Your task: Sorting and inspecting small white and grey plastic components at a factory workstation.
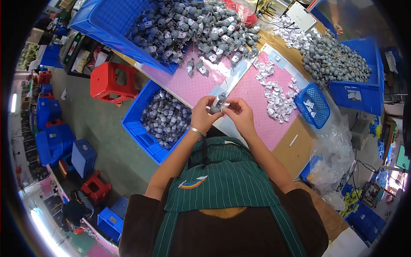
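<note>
Over the near edge of the pink work table, a small grey round-bodied figure [217, 109] with a white part is held between both hands. My left hand [202, 113] is closed round its left side. My right hand [240, 116] pinches at its right side, where a bit of white shows; whether that is a separate piece is hidden by the fingers. To the right on the pink mat lie many small white pieces [280, 100]. Two similar grey figures [202, 67] lie apart, below a large heap of grey figures [192, 30].
A blue crate [128, 130] of grey and white pieces stands at the table's left. Beside it is a red stool [112, 82]. On the right are a blue basket [314, 122], a pen [293, 140], clear plastic bags [332, 154] and a blue crate [364, 100] near more grey balls.
</note>
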